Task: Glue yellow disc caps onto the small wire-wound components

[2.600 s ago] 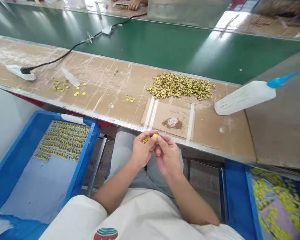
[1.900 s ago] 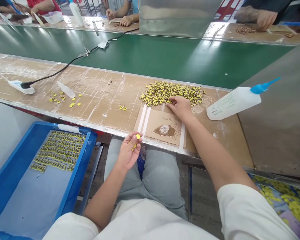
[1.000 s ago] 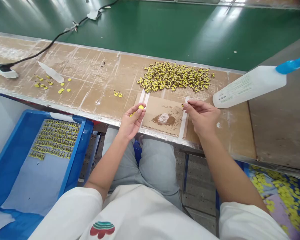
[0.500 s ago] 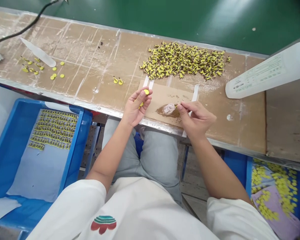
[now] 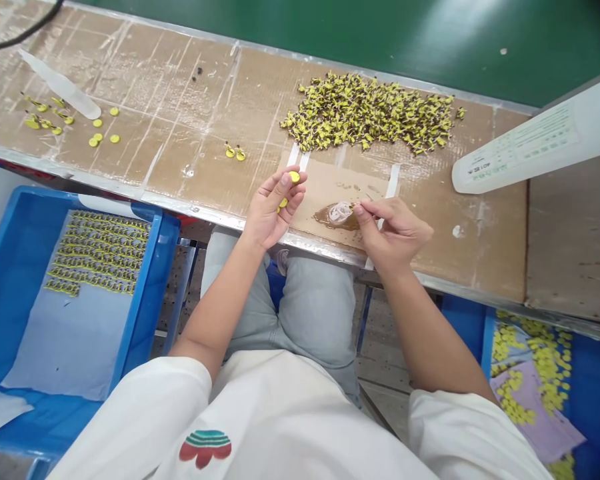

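My left hand (image 5: 273, 210) is raised over the table's front edge and pinches small yellow discs (image 5: 293, 177) between thumb and fingers. My right hand (image 5: 393, 230) pinches a tiny yellow-and-black piece (image 5: 353, 207) and holds it at the edge of a brown glue puddle (image 5: 339, 215) on a taped-down cardboard square (image 5: 325, 190). Just behind the cardboard lies a heap of yellow-and-black pieces (image 5: 370, 113).
A white glue bottle (image 5: 535, 143) lies on its side at the right. Loose yellow discs (image 5: 100, 130) and a clear nozzle (image 5: 60, 85) lie at the far left. A blue tray (image 5: 10, 267) with rows of finished pieces sits lower left; another blue tray (image 5: 593, 373) with yellow discs lower right. Green conveyor belt (image 5: 430, 40) behind.
My right hand reached into the heap, took one small piece and brought it back to the glue puddle. My left hand rose from my lap to the table edge, still holding the discs.
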Tool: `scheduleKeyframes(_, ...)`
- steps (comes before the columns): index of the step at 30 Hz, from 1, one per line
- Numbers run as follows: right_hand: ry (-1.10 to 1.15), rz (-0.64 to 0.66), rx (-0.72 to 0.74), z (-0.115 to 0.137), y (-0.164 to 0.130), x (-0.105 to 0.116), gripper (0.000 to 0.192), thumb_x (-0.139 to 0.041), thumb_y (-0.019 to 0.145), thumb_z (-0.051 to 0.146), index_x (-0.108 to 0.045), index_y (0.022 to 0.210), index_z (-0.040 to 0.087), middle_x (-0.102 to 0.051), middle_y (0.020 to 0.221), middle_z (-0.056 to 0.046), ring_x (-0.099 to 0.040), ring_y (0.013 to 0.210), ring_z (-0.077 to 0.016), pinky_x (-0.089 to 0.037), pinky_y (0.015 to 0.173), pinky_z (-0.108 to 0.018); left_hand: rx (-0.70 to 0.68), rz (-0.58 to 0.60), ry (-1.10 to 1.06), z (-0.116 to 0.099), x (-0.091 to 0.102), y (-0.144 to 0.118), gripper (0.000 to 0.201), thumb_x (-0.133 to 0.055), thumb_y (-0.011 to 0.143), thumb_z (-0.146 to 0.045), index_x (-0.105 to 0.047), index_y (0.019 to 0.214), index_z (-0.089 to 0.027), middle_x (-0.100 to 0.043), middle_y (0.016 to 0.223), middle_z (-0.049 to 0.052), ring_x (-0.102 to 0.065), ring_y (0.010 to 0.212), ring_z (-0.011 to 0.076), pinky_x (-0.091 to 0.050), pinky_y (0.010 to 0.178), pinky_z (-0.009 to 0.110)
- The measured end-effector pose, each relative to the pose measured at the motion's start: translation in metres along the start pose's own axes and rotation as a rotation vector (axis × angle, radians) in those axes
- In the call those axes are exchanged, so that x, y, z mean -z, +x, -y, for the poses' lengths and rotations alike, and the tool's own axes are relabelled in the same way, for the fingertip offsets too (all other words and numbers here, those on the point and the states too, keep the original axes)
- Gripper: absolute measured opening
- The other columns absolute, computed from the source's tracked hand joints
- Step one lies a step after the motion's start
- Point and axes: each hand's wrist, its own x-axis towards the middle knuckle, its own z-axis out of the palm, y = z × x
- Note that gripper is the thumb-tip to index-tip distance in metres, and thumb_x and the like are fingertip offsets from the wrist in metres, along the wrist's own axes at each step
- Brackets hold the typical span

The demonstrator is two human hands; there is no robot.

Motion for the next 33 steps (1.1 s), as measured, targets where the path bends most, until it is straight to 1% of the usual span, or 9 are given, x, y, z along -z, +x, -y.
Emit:
scheduleKeyframes(3,-0.009,-0.014,-0.022,0.0004,0.0002,0.0008,0.022,-0.071,0.085,0.049,-0.075,0.089,0.028,-0.074,0.083,-0.004,-0.070,0.075,-0.0221,-0.060,0.076,-0.042,0.012,-0.017,-0.006,-0.0006,-0.0010,-0.0004,0.028,-0.066,0.091,-0.021,-0.069,0.119,-0.021,-0.074,0.117,0.002,-0.072,0.106,0.0117,-0.054,0.099,0.020)
scheduleKeyframes(7,-0.008,-0.052,0.017,-0.0036,0.0009,0.0042,0.022,-0.070,0.087,0.047,-0.075,0.098,0.029,-0.074,0.090,-0.004,-0.071,0.082,-0.0223,-0.060,0.078,-0.042,-0.005,0.012,0.012,-0.0006,-0.0001,0.0002,0.026,-0.064,0.092,-0.020,-0.070,0.117,-0.020,-0.073,0.116,0.001,-0.070,0.111,0.0129,-0.053,0.101,0.020)
scheduleKeyframes(11,-0.092,0.004,0.043,-0.0069,0.0009,0.0073,0.025,-0.067,0.088,0.049,-0.076,0.100,0.029,-0.073,0.087,-0.005,-0.070,0.084,-0.0231,-0.059,0.080,-0.043,-0.019,0.041,0.026,-0.0004,0.0010,0.0007,0.022,-0.064,0.092,-0.018,-0.071,0.113,-0.019,-0.074,0.113,0.001,-0.071,0.109,0.0118,-0.053,0.099,0.018)
scheduleKeyframes(17,-0.193,0.073,0.034,-0.0061,0.0013,0.0071,0.028,-0.063,0.088,0.053,-0.076,0.095,0.029,-0.070,0.082,-0.007,-0.070,0.083,-0.0245,-0.058,0.080,-0.044,0.005,-0.023,-0.005,-0.0007,-0.0021,-0.0012,0.033,-0.065,0.091,-0.020,-0.067,0.124,-0.023,-0.071,0.124,0.001,-0.068,0.117,0.0155,-0.053,0.104,0.023)
scheduleKeyframes(21,-0.247,0.094,0.038,-0.0054,0.0023,0.0065,0.027,-0.063,0.089,0.052,-0.076,0.095,0.029,-0.069,0.081,-0.006,-0.069,0.081,-0.0242,-0.058,0.079,-0.044,0.023,-0.042,-0.012,-0.0012,-0.0032,-0.0017,0.035,-0.066,0.091,-0.020,-0.067,0.125,-0.023,-0.070,0.126,0.002,-0.066,0.120,0.0171,-0.052,0.105,0.024)
scheduleKeyframes(26,-0.159,0.078,0.084,-0.0049,0.0028,0.0071,0.023,-0.066,0.088,0.049,-0.076,0.094,0.029,-0.068,0.078,-0.005,-0.069,0.080,-0.0235,-0.058,0.081,-0.044,0.012,-0.020,0.011,-0.0011,-0.0015,-0.0004,0.032,-0.064,0.092,-0.020,-0.067,0.124,-0.023,-0.070,0.125,0.001,-0.065,0.121,0.0164,-0.053,0.104,0.023)
scheduleKeyframes(28,-0.137,0.067,0.072,-0.0046,0.0021,0.0071,0.023,-0.068,0.086,0.049,-0.076,0.094,0.029,-0.069,0.078,-0.005,-0.069,0.079,-0.0231,-0.058,0.080,-0.044,0.009,-0.013,0.024,-0.0011,-0.0011,-0.0001,0.031,-0.064,0.092,-0.020,-0.068,0.122,-0.024,-0.070,0.125,-0.001,-0.065,0.122,0.0163,-0.052,0.104,0.024)
scheduleKeyframes(31,-0.074,0.027,-0.009,-0.0029,0.0008,0.0060,0.024,-0.071,0.084,0.050,-0.076,0.095,0.029,-0.072,0.084,-0.005,-0.069,0.078,-0.0222,-0.059,0.079,-0.043,0.009,-0.017,0.014,-0.0009,-0.0016,-0.0009,0.030,-0.066,0.090,-0.016,-0.069,0.120,-0.023,-0.069,0.126,-0.001,-0.063,0.125,0.0171,-0.051,0.107,0.024)
scheduleKeyframes(33,0.034,-0.037,-0.099,-0.0003,0.0013,0.0050,0.025,-0.075,0.082,0.050,-0.076,0.095,0.028,-0.074,0.088,-0.004,-0.070,0.080,-0.0218,-0.060,0.081,-0.043,0.006,-0.018,0.004,-0.0004,-0.0023,-0.0026,0.031,-0.066,0.090,-0.014,-0.069,0.119,-0.022,-0.069,0.128,0.000,-0.061,0.127,0.0177,-0.049,0.109,0.025)
